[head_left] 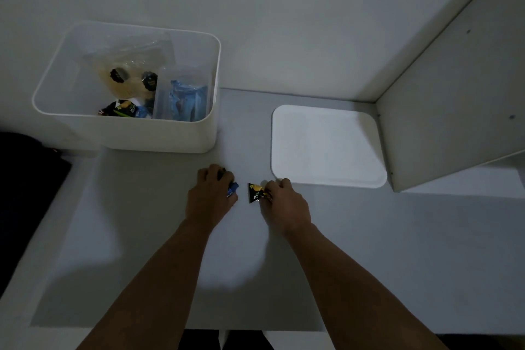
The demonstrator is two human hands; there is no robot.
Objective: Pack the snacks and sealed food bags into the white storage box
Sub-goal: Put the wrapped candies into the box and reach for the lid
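Resting on the pale desk (pixel 369 250), the left hand (pixel 211 193) lies knuckles-up with its fingers curled over a blue snack packet (pixel 232 190), of which only one corner shows at the thumb side. The right hand (pixel 285 202), just beside it, pinches a black snack packet (pixel 254 192) bearing a yellow picture and white lettering; the packet juts out toward the left hand, and a narrow strip of desk separates the two packets. Both forearms reach in from the near edge of the desk.

Just beyond the right hand, a flat white lid (pixel 326 148) with rounded corners lies on the desk, its near left corner close to the fingertips. Its far right side lies close to a white upright panel (pixel 454 111).

Beyond the left hand stands the white storage box (pixel 159 136), uncovered, at the far left of the desk. Inside it:
- a clear sealed bag (pixel 127 65) holding pale contents and two round dark labels, toward the back;
- a clear bag with blue wrappers (pixel 186 101), upright against the right wall;
- a black and yellow packet (pixel 120 109) at the near wall, with a scrap of blue wrapper beside it.

A dark object (pixel 25 179) occupies the left margin; what it is cannot be told.
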